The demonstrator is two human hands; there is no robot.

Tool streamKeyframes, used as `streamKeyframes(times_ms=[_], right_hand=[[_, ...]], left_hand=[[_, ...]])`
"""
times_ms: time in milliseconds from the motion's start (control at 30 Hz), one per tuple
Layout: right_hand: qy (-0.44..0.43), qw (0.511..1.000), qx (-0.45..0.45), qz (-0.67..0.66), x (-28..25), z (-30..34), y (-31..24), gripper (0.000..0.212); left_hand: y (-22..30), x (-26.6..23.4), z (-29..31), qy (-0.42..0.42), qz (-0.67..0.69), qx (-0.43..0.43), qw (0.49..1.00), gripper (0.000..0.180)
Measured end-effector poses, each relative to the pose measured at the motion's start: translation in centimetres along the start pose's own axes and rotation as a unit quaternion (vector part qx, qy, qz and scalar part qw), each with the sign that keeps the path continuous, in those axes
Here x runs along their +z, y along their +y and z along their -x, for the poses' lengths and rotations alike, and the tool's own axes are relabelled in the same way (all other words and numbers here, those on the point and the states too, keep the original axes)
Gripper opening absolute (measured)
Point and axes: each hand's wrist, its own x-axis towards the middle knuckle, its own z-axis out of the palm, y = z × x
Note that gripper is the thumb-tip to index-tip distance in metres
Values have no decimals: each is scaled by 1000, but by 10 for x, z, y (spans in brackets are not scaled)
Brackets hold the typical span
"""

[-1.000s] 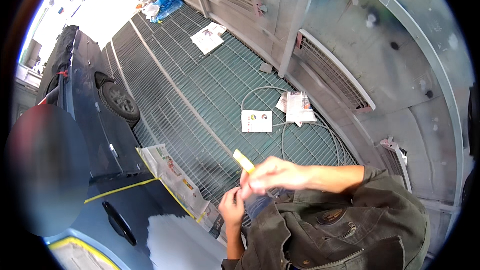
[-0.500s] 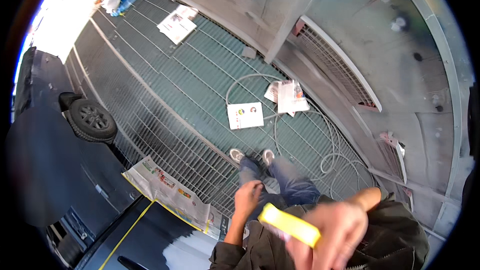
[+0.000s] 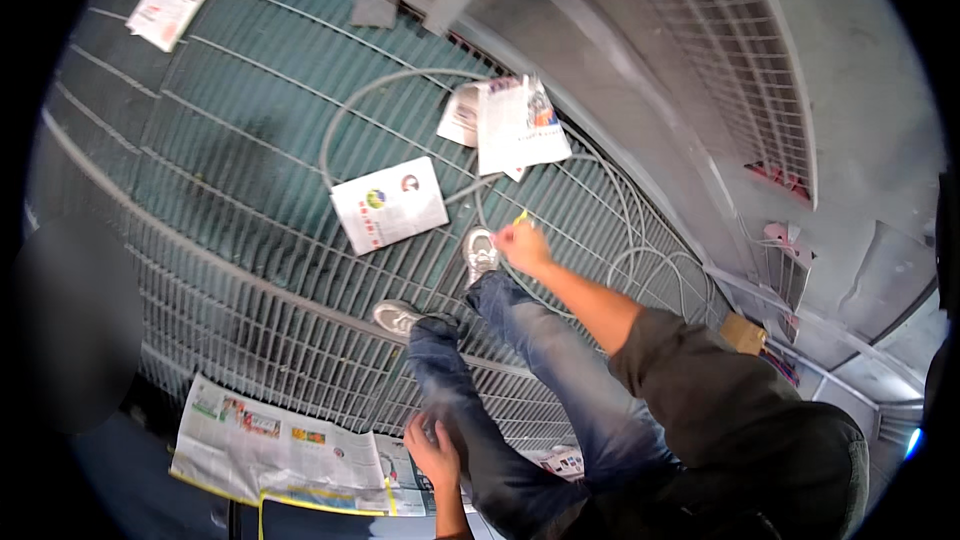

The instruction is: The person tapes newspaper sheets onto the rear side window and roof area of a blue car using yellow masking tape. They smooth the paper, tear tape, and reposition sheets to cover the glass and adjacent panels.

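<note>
A small yellow strip [image 3: 520, 216] sticks out of the right hand [image 3: 522, 245], which is stretched out over the grated floor [image 3: 230, 190]. Only its tip shows above the knuckles, pointing up and away from the person toward the folded papers [image 3: 510, 125]; its long axis seems to run that way, though too little is seen to be sure. The fingers of that hand are curled closed around the strip.

Taking the strip as the landmark: just below and left of it is the person's pale shoe [image 3: 480, 252], and further down-left the other shoe [image 3: 396, 318], both on the grating. To its left lies a white printed sheet [image 3: 390, 205]. A grey hose [image 3: 400, 90] loops across the grating above and around it.

Well below the strip, by the knee of the jeans, is the left hand [image 3: 432, 450], its fingers loosely bent and holding nothing that can be seen. It hangs just right of a spread newspaper [image 3: 280, 445] edged with yellow tape [image 3: 320, 502].
</note>
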Motion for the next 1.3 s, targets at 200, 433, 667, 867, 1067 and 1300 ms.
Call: streamKeyframes(times_ms=[200, 433, 667, 867, 1067, 1300], right_hand=[[232, 965, -9, 120, 20, -179, 20, 30], [111, 942, 90, 304, -11, -290, 4, 39], [20, 951, -92, 293, -36, -171, -52, 36], [-328, 937, -114, -38, -85, 33, -163, 25], [-471, 847, -98, -226, -187, 111, -207, 24], [-458, 838, -216, -203, -228, 265, -231, 32]], left_hand=[[23, 34, -31, -7, -66, -42, 997, 29], [38, 48, -38, 29, -64, -35, 997, 20], [33, 76, 17, 72, -9, -69, 995, 25], [167, 23, 73, 145, 151, -21, 978, 81], [270, 14, 84, 196, 265, 24, 944, 124], [269, -58, 185, 331, 269, 3, 905, 39]])
